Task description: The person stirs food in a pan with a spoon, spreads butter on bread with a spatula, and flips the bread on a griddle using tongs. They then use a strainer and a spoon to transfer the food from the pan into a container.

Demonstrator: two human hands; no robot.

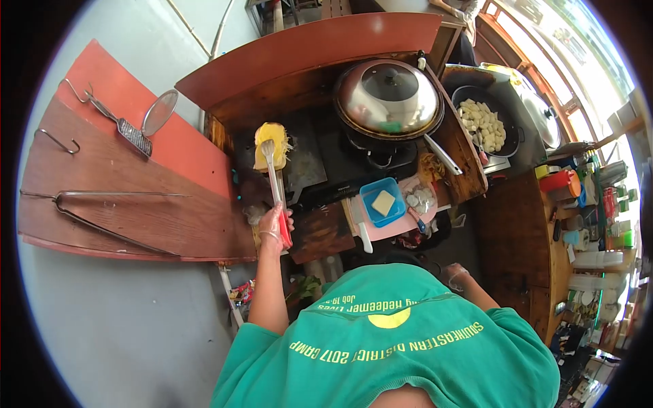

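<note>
My left hand (273, 228), in a clear plastic glove, is wrapped round the red grip of a pair of metal tongs (277, 187). The tongs' tip rests over a yellow-topped slab of food (271, 130), which looks like bread with shreds at its edge, on a dark griddle (303, 153). My right hand (454, 274), also gloved, hangs low beside my green shirt, away from the cooking surface. Its fingers are partly hidden, and I cannot tell how they are held.
A blue tub (371, 189) holding a pale block sits on a pink board (381, 231) beside a white-handled knife (366, 238). A domed lid (401, 68) covers a pan. Pale chunks fill a black wok (519, 136) at right. Utensils hang on the left panel (156, 197).
</note>
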